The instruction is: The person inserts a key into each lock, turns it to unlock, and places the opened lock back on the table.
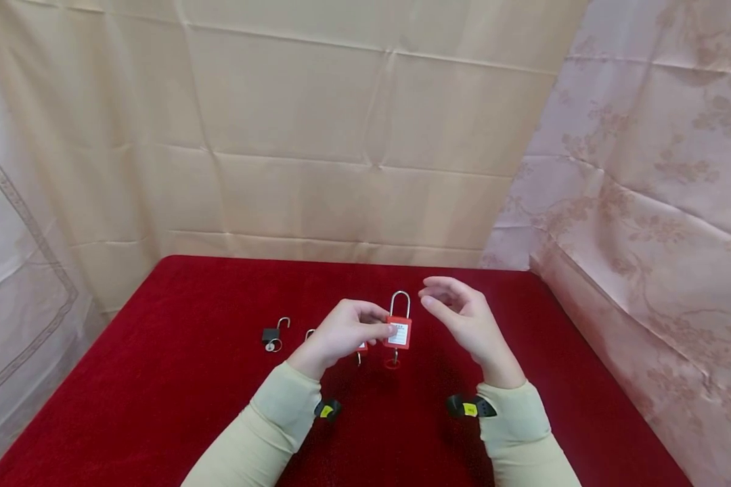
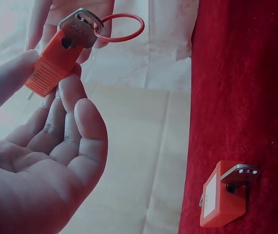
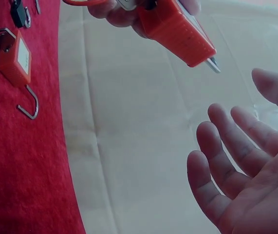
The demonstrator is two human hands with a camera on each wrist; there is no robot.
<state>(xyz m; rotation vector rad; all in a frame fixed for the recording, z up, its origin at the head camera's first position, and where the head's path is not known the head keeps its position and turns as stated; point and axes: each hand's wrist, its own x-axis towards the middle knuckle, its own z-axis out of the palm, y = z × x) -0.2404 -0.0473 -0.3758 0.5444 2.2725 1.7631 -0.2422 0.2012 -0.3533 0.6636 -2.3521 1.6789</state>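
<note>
My left hand (image 1: 344, 331) pinches a red padlock (image 1: 400, 335) with a white label between thumb and fingers. Its metal shackle stands upward, both legs meeting the body in the head view. From the bottom of the lock sticks a key (image 2: 78, 30) carrying a red ring (image 2: 120, 40). To the right of the shackle is my right hand (image 1: 463, 318), fingers loosely bent and apart from the lock; the right wrist view shows its palm bare. Partly hidden behind my left hand, a second red padlock (image 3: 17, 61) lies on the table with its shackle swung out and a key in it.
A black padlock (image 1: 271, 335) with its shackle raised and a key on a ring lies farther left on the red cloth-covered table (image 1: 219, 291). A beige curtain (image 1: 280, 135) hangs behind the table and a flowered pink one (image 1: 658, 169) along the right side.
</note>
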